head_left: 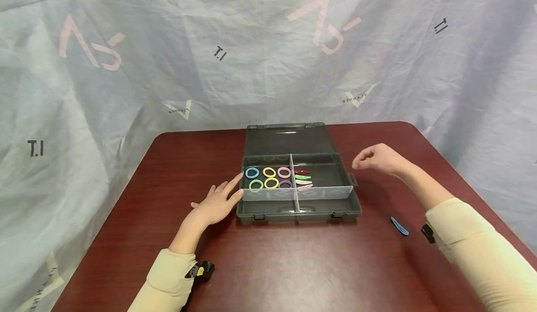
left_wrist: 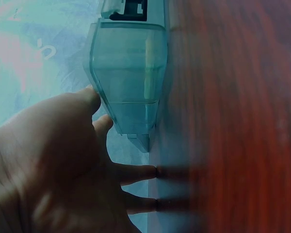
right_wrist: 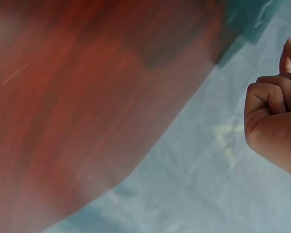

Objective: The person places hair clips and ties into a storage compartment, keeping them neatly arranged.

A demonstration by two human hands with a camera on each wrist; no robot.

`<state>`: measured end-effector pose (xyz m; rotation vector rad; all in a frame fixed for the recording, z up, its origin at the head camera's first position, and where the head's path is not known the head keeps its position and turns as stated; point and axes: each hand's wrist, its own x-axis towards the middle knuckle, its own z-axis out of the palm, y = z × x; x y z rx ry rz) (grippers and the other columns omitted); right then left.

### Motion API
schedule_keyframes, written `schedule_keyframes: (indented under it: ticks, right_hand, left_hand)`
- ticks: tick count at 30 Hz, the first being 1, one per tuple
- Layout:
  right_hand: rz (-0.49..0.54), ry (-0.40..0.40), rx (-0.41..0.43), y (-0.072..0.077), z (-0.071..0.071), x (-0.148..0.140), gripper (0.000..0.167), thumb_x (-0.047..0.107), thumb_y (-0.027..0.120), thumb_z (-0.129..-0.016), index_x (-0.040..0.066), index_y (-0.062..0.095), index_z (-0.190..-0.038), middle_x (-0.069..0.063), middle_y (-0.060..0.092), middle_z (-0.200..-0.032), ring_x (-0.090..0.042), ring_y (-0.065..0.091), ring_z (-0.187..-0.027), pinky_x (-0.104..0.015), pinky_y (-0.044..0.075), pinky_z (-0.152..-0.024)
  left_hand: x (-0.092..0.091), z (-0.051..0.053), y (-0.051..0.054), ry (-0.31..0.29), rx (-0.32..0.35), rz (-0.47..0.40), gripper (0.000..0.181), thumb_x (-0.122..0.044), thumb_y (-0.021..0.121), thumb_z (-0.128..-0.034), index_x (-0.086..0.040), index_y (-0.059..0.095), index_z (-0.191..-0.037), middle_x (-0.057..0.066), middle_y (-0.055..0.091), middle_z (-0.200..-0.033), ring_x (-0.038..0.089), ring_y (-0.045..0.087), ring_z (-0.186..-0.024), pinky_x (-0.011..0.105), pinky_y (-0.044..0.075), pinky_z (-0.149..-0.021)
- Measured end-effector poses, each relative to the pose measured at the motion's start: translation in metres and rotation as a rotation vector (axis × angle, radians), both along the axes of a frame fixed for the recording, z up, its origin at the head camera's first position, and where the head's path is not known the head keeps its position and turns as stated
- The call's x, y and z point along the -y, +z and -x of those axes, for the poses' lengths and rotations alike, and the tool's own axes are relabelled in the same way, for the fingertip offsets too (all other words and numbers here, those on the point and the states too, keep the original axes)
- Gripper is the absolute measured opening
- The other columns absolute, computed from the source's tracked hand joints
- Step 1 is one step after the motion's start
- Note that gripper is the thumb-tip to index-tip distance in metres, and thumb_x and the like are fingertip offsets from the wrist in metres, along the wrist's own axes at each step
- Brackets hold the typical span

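A clear grey plastic organizer box point(head_left: 268, 206) lies on the table with its lid laid back. In its back left compartment are several coloured ring-shaped hair ties point(head_left: 271, 183). The back right compartment holds several hair clips point(head_left: 303, 177), red, green, white and pink, along the divider. My left hand point(head_left: 215, 205) has spread fingers, with its fingertips at the box's left wall point(left_wrist: 128, 68). To the right of the box, my right hand point(head_left: 379, 159) hovers above the table with curled fingers. Nothing shows in it. A blue hair clip point(head_left: 399, 226) lies on the table nearer to me.
The dark red wooden table point(head_left: 323, 265) carries the box. Behind it and at both sides hangs a pale printed cloth point(head_left: 251, 83). The open lid point(head_left: 287, 142) extends towards the table's back edge. Two front latches point(head_left: 259, 217) face me.
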<state>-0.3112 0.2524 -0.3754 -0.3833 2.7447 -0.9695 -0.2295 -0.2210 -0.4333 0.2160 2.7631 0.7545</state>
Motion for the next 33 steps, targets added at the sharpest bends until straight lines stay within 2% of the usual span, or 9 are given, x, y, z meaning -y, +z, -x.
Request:
schedule_keyframes:
  ticks: [6,13,17,21,26,29,33]
  right_hand:
    - [-0.061,0.01,0.02,-0.008,-0.02,-0.036,0.023,0.028,0.073,-0.095,0.007,0.079,-0.101,-0.006,0.074,-0.108,-0.023,0.063,-0.104,-0.04,0.049,-0.083]
    - [-0.047,0.036,0.132,-0.022,-0.047,-0.06,0.019,0.024,0.078,-0.09,0.006,0.077,-0.095,-0.004,0.072,-0.095,-0.019,0.061,-0.091,-0.037,0.049,-0.078]
    - [-0.031,0.073,0.204,-0.03,-0.06,-0.067,0.014,0.017,0.08,-0.087,0.004,0.075,-0.092,-0.004,0.071,-0.09,-0.018,0.058,-0.086,-0.036,0.05,-0.073]
    - [-0.003,0.14,0.236,-0.037,-0.068,-0.071,0.012,0.01,0.082,-0.083,0.002,0.074,-0.087,-0.004,0.071,-0.084,-0.014,0.057,-0.077,-0.03,0.049,-0.068]
    - [0.003,0.193,0.244,-0.043,-0.077,-0.072,0.011,0.007,0.082,-0.078,0.002,0.072,-0.079,0.002,0.064,-0.068,-0.005,0.045,-0.061,-0.022,0.035,-0.055]
    - [-0.016,0.195,0.242,-0.045,-0.081,-0.072,0.012,0.007,0.082,-0.077,0.004,0.071,-0.077,0.005,0.057,-0.062,-0.002,0.037,-0.056,-0.021,0.027,-0.052]
    - [-0.021,0.192,0.231,-0.045,-0.083,-0.07,0.01,0.005,0.08,-0.078,0.004,0.071,-0.076,0.003,0.059,-0.063,-0.003,0.039,-0.057,-0.022,0.026,-0.052]
  left_hand:
    - [0.003,-0.001,0.001,0.002,-0.001,0.003,0.067,-0.067,0.029,-0.1035,-0.043,0.009,-0.163,0.019,0.015,-0.167,0.052,0.002,-0.149,0.092,-0.003,-0.088]
    - [0.004,-0.001,-0.001,0.003,-0.005,0.005,0.067,-0.068,0.028,-0.1029,-0.043,0.01,-0.163,0.019,0.016,-0.167,0.053,0.003,-0.149,0.092,-0.004,-0.088]
    - [0.004,-0.002,0.0,0.007,-0.004,0.004,0.068,-0.068,0.028,-0.1026,-0.043,0.01,-0.163,0.019,0.015,-0.167,0.052,0.002,-0.149,0.092,-0.004,-0.088]
    - [0.004,-0.002,0.0,0.01,-0.006,0.006,0.067,-0.066,0.029,-0.1037,-0.042,0.01,-0.163,0.019,0.016,-0.166,0.053,0.002,-0.149,0.092,-0.003,-0.088]
    - [0.002,-0.002,0.0,0.005,-0.009,0.004,0.065,-0.063,0.031,-0.1049,-0.042,0.011,-0.163,0.02,0.017,-0.166,0.053,0.003,-0.149,0.092,-0.003,-0.088]
    - [0.001,-0.002,0.0,0.003,-0.01,0.0,0.065,-0.064,0.031,-0.1046,-0.041,0.011,-0.163,0.02,0.017,-0.166,0.053,0.003,-0.149,0.092,-0.003,-0.088]
    - [0.001,-0.001,0.0,0.0,-0.011,-0.005,0.066,-0.065,0.03,-0.1042,-0.041,0.011,-0.163,0.02,0.017,-0.166,0.053,0.003,-0.149,0.092,-0.003,-0.088]
